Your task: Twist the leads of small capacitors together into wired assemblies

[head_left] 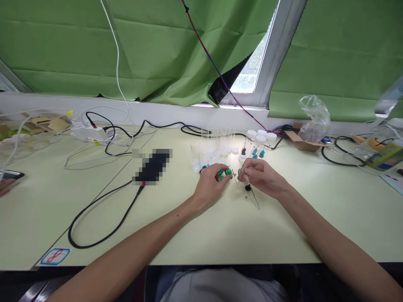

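Observation:
My left hand (210, 184) is closed, with its thumb and index finger on a small green plug (228, 172). More small green and blue pieces show under its fingers. My right hand (264, 178) pinches a thin bent wire (238, 179) beside the plug; its far end is hard to make out. Just below my right hand, a black plug (248, 188) lies on the table with a bent metal wire (256, 201). Behind both hands stand several clear plastic tubes (195, 157). White-capped tubes (260, 139) to their right have blue and black plugs near them.
A pixelated dark device (154, 167) lies to the left on a looped black cable (91, 244). A white power strip (94, 133) and cables run along the back. An open cardboard box (302, 141) with a clear bag stands back right. Another person's hand (4, 186) is at far left.

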`<state>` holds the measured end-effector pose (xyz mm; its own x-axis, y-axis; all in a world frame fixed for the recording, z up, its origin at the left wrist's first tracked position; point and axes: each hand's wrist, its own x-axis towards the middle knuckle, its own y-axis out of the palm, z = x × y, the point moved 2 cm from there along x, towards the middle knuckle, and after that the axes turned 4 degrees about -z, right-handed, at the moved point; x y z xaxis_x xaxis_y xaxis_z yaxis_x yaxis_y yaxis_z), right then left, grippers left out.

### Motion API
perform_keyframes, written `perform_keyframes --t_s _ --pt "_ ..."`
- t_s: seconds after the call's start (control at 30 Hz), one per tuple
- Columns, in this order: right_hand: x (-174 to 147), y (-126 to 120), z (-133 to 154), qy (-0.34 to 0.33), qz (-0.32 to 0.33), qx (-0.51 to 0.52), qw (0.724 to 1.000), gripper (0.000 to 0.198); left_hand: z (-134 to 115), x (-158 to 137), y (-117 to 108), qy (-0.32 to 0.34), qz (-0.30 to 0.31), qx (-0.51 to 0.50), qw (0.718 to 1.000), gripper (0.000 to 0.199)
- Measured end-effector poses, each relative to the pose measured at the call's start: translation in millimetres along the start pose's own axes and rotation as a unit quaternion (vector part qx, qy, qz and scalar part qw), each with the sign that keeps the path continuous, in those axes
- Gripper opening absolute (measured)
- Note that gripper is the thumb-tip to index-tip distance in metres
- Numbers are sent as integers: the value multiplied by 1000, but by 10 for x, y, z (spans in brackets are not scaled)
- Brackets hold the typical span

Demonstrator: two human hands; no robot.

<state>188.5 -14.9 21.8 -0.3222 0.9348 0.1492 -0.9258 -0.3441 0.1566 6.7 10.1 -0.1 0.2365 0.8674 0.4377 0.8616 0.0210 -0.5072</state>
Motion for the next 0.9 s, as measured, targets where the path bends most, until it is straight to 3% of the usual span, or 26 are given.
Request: perform_keyframes --t_s 0.9 --pt "15 -7 -49 11 6 12 1000 15 29 -8 20 97 -33 2 995 14"
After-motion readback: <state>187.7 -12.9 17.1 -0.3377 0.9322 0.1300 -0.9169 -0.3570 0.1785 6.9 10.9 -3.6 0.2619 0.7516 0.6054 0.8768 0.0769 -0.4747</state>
